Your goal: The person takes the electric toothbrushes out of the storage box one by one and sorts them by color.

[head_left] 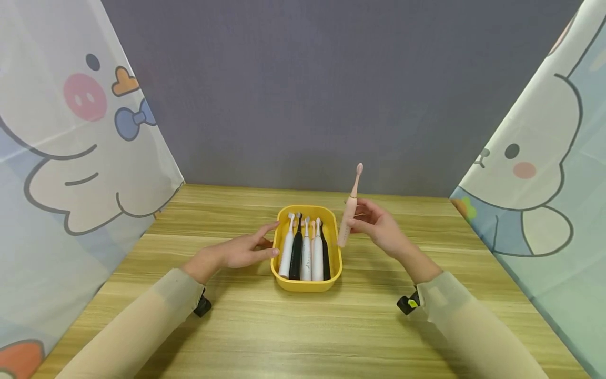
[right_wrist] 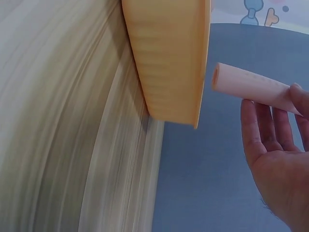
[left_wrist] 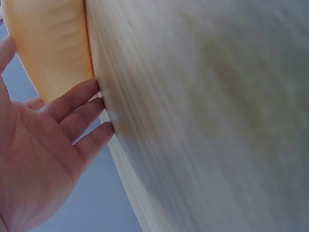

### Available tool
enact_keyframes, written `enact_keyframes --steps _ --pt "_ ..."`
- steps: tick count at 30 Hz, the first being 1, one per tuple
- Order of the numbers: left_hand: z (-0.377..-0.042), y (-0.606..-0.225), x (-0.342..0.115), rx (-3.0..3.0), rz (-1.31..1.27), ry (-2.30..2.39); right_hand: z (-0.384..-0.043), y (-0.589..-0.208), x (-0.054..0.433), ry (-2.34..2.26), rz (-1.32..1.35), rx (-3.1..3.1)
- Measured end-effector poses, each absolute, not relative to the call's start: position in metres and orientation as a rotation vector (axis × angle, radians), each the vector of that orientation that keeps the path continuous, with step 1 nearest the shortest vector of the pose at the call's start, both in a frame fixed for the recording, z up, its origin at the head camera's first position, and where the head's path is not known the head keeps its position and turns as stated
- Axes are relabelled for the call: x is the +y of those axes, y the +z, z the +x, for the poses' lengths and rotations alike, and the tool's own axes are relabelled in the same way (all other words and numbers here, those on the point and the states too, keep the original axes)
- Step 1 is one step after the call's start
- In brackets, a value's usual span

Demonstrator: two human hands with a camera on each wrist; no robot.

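Note:
A pink electric toothbrush (head_left: 348, 217) stands nearly upright, head up, just right of a yellow bin (head_left: 307, 286). My right hand (head_left: 382, 227) pinches its handle between thumb and fingers; the right wrist view shows the handle's round base (right_wrist: 216, 76) sticking out past the fingers. Inside the bin lie several electric toothbrushes, among them a white one (head_left: 287, 252), a black one (head_left: 295, 255) and a partly hidden pink one. My left hand (head_left: 243, 250) rests against the bin's left side, thumb near the rim. In the left wrist view its fingers (left_wrist: 79, 104) are fairly straight, their tips at the tabletop.
The bin stands on a wood-grain table (head_left: 303, 326). A grey panel (head_left: 307, 95) rises behind the table's far edge. Cartoon-printed cloths hang on the left (head_left: 85, 173) and right (head_left: 535, 210).

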State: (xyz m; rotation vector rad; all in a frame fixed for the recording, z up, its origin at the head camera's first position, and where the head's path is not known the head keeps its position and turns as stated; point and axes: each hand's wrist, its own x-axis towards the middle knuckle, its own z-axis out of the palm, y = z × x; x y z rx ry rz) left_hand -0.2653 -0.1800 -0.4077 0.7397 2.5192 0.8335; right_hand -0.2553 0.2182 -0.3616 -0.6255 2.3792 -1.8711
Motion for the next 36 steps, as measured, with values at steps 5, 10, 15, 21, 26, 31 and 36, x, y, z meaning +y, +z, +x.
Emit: enact_keyframes --steps 5,10,15,21,26,31,36 --pt "-0.265 -0.407 -0.18 2.527 0.739 0.831 -0.258 -0.362 0.224 -1.889 -0.618 2.399" --pt "-0.265 -0.407 -0.18 2.526 0.74 0.831 -0.262 -0.364 0.228 -1.892 -0.611 2.433" --pt "-0.265 -0.407 -0.18 2.528 0.742 0.827 -0.264 -0.366 0.232 -1.901 -0.61 2.471" --pt "-0.265 -0.406 -0.18 2.527 0.741 0.827 -0.268 -0.369 0.237 -1.928 -0.593 2.47" --pt "-0.265 -0.406 -0.18 2.524 0.743 0.83 -0.273 -0.373 0.241 -1.916 -0.574 2.498" --pt "-0.265 -0.406 -0.18 2.523 0.739 0.832 -0.278 -0.38 0.244 -1.888 -0.556 2.531" --pt "-0.265 -0.407 -0.18 2.523 0.736 0.831 -0.283 -0.387 0.246 -1.855 -0.527 2.558"
